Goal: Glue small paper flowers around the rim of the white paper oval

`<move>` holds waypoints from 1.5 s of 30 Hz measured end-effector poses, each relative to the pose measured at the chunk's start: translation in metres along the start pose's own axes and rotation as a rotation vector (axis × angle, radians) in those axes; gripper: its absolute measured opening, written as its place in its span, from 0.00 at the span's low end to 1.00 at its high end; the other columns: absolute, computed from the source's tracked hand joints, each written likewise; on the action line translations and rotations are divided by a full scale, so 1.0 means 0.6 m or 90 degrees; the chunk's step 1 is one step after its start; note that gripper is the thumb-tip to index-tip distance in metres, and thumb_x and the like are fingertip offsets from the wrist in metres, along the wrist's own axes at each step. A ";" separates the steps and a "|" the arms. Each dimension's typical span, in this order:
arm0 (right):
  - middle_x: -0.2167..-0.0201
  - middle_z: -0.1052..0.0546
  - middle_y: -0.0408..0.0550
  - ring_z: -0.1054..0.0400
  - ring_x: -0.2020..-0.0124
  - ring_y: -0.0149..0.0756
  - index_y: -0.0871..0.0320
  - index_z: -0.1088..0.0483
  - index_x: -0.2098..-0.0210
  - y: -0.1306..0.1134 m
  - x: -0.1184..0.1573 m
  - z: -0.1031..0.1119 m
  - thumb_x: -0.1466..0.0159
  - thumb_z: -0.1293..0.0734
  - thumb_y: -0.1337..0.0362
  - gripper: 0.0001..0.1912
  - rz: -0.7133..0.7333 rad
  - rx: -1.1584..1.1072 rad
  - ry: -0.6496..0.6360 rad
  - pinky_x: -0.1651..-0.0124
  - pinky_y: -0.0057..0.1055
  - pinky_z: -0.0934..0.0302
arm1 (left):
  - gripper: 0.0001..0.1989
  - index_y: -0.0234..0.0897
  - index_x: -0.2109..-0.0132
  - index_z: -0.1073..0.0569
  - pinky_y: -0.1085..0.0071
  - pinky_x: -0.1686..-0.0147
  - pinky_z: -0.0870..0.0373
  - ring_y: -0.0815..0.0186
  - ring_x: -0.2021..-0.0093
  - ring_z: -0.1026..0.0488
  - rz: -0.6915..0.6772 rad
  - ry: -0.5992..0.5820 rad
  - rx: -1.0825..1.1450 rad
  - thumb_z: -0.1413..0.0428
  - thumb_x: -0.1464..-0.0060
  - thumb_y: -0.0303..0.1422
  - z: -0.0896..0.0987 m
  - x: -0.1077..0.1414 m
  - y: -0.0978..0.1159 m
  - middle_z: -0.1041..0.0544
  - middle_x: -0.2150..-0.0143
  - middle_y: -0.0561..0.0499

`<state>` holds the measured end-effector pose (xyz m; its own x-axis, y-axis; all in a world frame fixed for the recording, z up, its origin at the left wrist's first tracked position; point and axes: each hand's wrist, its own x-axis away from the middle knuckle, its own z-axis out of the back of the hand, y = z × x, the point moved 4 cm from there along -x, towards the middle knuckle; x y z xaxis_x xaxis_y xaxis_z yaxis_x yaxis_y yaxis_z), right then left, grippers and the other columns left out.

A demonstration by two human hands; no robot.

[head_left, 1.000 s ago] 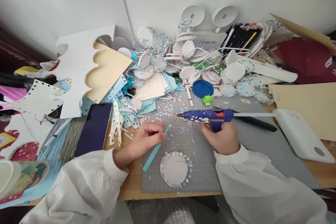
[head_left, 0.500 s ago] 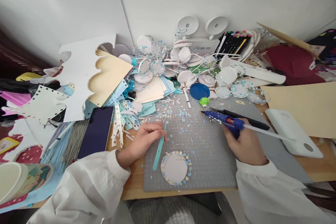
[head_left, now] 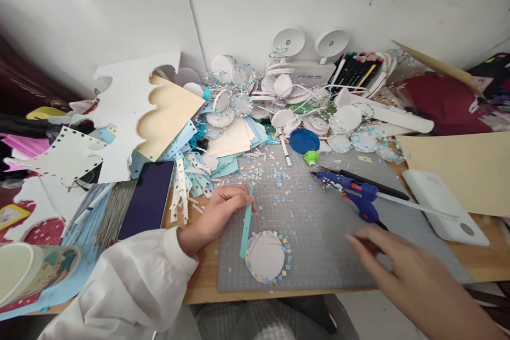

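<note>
My left hand (head_left: 221, 215) rests at the left edge of the grey cutting mat (head_left: 314, 234), its fingers closed on the top end of a teal stick (head_left: 246, 228). Beside the stick's lower end lies a round white disc (head_left: 266, 256) rimmed with small blue and yellow stars. Over the mat's right part is my right hand (head_left: 392, 265), slightly blurred, with its fingers apart and nothing in them. A blue glue gun (head_left: 350, 187) with a long glue stick lies beyond it. Loose tiny stars (head_left: 279, 175) are scattered on the mat.
A black pen-like tool (head_left: 370, 183) lies behind the glue gun, near a green cap (head_left: 311, 157) and a blue lid (head_left: 304, 141). White discs (head_left: 282, 85) pile up at the back. A phone (head_left: 147, 199) lies left; a white device (head_left: 444, 207) lies right.
My right hand has let go of the glue gun and moved down toward the near edge. The teal stick's lower end has swung slightly right, close to the disc.
</note>
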<state>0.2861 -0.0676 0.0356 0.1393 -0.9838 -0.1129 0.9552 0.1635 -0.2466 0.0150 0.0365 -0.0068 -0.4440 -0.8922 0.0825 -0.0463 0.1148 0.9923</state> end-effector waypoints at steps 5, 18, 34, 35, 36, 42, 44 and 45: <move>0.63 0.26 0.52 0.31 0.61 0.40 0.59 0.31 0.59 -0.131 -0.081 0.010 0.34 0.42 0.70 0.09 0.294 -0.061 0.107 0.58 0.37 0.36 | 0.14 0.33 0.78 0.24 0.72 0.71 0.46 0.70 0.74 0.41 0.004 0.012 0.013 0.46 0.47 0.31 -0.002 -0.001 -0.001 0.38 0.79 0.54; 0.65 0.23 0.50 0.29 0.62 0.38 0.55 0.29 0.66 -0.210 -0.156 -0.047 0.37 0.37 0.76 0.09 0.667 -0.114 0.280 0.62 0.36 0.30 | 0.20 0.34 0.83 0.44 0.72 0.73 0.49 0.71 0.76 0.48 -0.006 0.023 0.068 0.47 0.47 0.30 0.000 -0.005 -0.003 0.44 0.80 0.56; 0.68 0.24 0.48 0.29 0.72 0.34 0.55 0.36 0.64 -0.108 -0.173 -0.080 0.35 0.37 0.64 0.02 0.105 -0.768 0.215 0.70 0.34 0.31 | 0.19 0.30 0.76 0.25 0.75 0.81 0.49 0.74 0.81 0.43 0.073 -0.388 -0.275 0.46 0.43 0.39 -0.013 0.021 0.017 0.36 0.83 0.53; 0.69 0.24 0.47 0.30 0.73 0.33 0.55 0.36 0.64 -0.111 -0.173 -0.080 0.35 0.37 0.63 0.03 0.104 -0.779 0.195 0.70 0.33 0.32 | 0.17 0.30 0.74 0.24 0.76 0.82 0.50 0.74 0.81 0.44 0.099 -0.422 -0.283 0.46 0.44 0.38 -0.014 0.025 0.015 0.36 0.83 0.54; 0.69 0.25 0.47 0.30 0.74 0.33 0.54 0.36 0.64 -0.113 -0.173 -0.080 0.35 0.36 0.63 0.03 0.106 -0.789 0.176 0.71 0.33 0.32 | 0.15 0.29 0.72 0.24 0.77 0.83 0.50 0.75 0.81 0.44 0.116 -0.439 -0.286 0.45 0.45 0.38 -0.015 0.028 0.013 0.37 0.82 0.55; 0.71 0.25 0.46 0.32 0.74 0.31 0.56 0.37 0.64 -0.123 -0.171 -0.087 0.34 0.37 0.61 0.05 0.109 -0.859 0.095 0.71 0.30 0.33 | 0.13 0.30 0.73 0.28 0.78 0.81 0.50 0.76 0.80 0.45 0.098 -0.423 -0.249 0.48 0.44 0.34 -0.021 0.020 0.012 0.38 0.81 0.56; 0.71 0.25 0.46 0.32 0.74 0.30 0.56 0.37 0.64 -0.124 -0.172 -0.090 0.34 0.37 0.60 0.06 0.097 -0.871 0.081 0.71 0.29 0.33 | 0.13 0.31 0.74 0.31 0.78 0.80 0.48 0.75 0.79 0.44 0.089 -0.404 -0.236 0.49 0.44 0.33 -0.019 0.013 0.012 0.37 0.80 0.55; 0.71 0.25 0.46 0.33 0.74 0.30 0.56 0.37 0.64 -0.124 -0.172 -0.092 0.34 0.37 0.60 0.07 0.090 -0.876 0.077 0.71 0.29 0.33 | 0.14 0.31 0.75 0.32 0.77 0.79 0.47 0.74 0.78 0.44 0.088 -0.398 -0.228 0.49 0.44 0.33 -0.018 0.010 0.012 0.36 0.79 0.55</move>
<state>0.1864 0.0260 0.0125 0.1220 -0.9521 -0.2803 -0.0971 0.2696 -0.9580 0.0215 0.0271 0.0019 -0.8568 -0.4523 0.2476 0.2951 -0.0363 0.9548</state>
